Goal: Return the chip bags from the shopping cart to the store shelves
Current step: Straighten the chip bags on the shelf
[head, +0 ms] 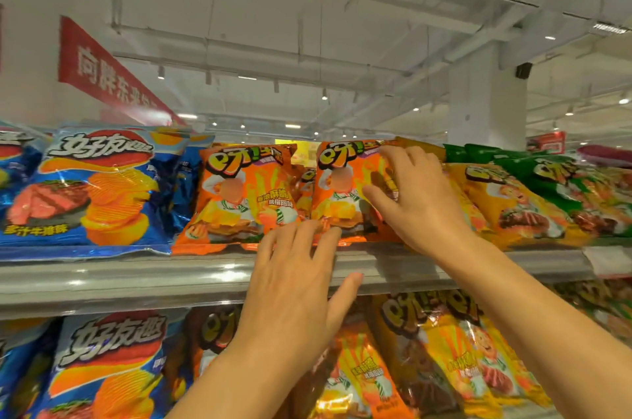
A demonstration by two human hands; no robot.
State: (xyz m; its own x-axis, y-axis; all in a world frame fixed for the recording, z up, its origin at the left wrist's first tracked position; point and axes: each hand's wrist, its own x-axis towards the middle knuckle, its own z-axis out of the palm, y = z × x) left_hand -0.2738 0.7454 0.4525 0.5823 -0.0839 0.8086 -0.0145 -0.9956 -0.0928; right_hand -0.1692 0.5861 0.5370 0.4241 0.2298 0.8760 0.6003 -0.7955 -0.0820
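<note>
Seating orange chip bag [345,192] on top shelf [136,276]: right hand [415,199] flat, fingers spread, pressing it; left hand [294,288] open at bag's lower edge. Next: push back, release.

Both hands reach up to the top shelf [136,276]. The right hand [415,199] lies flat, fingers spread, on the face of an orange chip bag [345,189] standing upright there. The left hand [295,285] is open, its fingertips touching that bag's bottom edge. A second orange bag [239,196] stands just beside it, a blue bag [99,186] farther left.
</note>
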